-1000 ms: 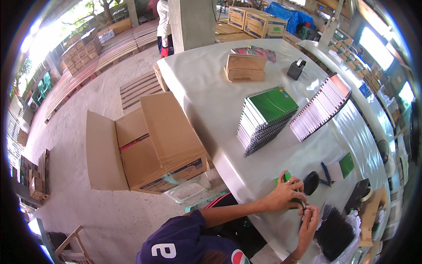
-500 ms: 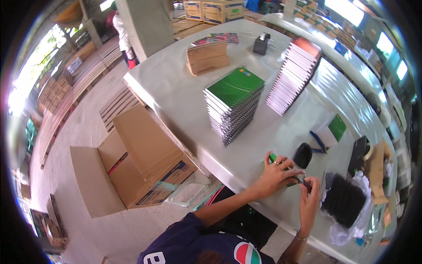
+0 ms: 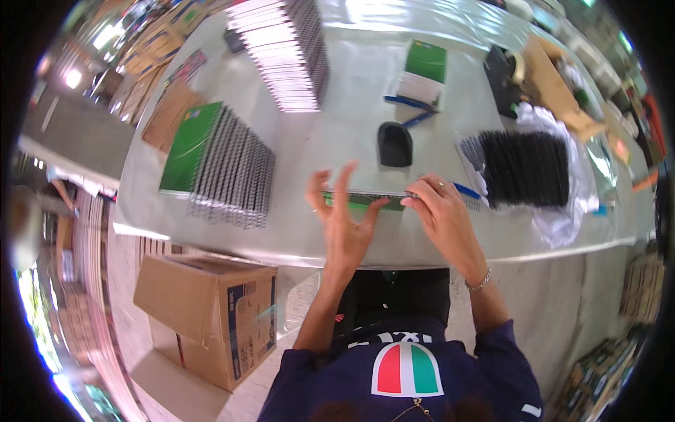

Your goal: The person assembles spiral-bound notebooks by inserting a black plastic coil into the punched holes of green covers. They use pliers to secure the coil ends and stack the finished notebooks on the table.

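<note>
A thin green notebook (image 3: pixel 362 201) stands on edge near the table's front, its wire-bound edge uppermost. My left hand (image 3: pixel 342 228) holds its left end, thumb against the near face and the other fingers spread over the edge. My right hand (image 3: pixel 448 224) pinches the right end of that edge; what lies between its fingertips is too small to make out. Beside the right hand lie a blue slender tool (image 3: pixel 466 190) and loose wire coils. A black rounded holder (image 3: pixel 395 145) is just beyond the notebook. Farther off are blue-handled pliers (image 3: pixel 415 112) next to green-covered sheets (image 3: pixel 426 65).
A stack of green spiral notebooks (image 3: pixel 190 151) stands left, and a taller notebook stack (image 3: pixel 278 60) behind it. At right, a bundle of black coils (image 3: pixel 527 169) lies on white plastic (image 3: pixel 582 193) near a cardboard tray (image 3: pixel 555 88). An open carton (image 3: pixel 249 327) sits below the table, left.
The view has swung right and down toward the table's front. My left fingers have spread from their closer grip on the notebook, and my right hand still pinches its right end.
</note>
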Available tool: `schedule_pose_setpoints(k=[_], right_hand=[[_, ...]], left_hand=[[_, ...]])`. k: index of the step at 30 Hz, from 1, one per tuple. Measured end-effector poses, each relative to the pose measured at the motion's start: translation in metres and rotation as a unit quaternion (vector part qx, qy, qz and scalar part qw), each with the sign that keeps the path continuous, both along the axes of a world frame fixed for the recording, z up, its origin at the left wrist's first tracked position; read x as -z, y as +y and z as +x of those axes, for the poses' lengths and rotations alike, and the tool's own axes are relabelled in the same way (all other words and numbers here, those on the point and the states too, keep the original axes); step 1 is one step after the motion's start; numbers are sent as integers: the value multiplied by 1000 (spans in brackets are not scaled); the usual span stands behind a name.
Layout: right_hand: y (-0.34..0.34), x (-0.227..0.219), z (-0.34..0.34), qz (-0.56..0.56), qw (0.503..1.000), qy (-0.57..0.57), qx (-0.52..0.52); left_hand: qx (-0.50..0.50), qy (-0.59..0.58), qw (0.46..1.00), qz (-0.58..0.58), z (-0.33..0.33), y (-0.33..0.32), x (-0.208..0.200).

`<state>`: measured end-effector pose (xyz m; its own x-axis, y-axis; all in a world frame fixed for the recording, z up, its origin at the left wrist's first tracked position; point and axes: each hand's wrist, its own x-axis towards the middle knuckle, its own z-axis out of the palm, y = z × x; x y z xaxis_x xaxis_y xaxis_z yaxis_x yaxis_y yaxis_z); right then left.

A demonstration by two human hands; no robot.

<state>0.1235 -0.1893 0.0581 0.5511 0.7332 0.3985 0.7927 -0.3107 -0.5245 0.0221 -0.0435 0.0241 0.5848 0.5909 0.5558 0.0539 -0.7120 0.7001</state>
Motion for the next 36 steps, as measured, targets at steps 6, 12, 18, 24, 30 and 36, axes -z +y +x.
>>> schedule_pose_setpoints(k=[6,12,18,24,30,36], right_hand=[[-9,-2,12,-87,988,76,-100],[35,35,90,-32,995,12,-92],[77,83,124,-46,990,5,-133],[16,23,69,13,898,400,-182],[-18,36,47,193,716,537,-403],[-20,21,36,124,853,437,-258]], left_hand=[[91,71,993,-34,-4,19,18],[145,84,985,-44,-15,52,47],[217,57,963,-149,-5,65,37],[180,59,971,-144,-12,66,38],[186,25,968,-166,-9,63,53],[193,23,973,-126,-9,64,55]])
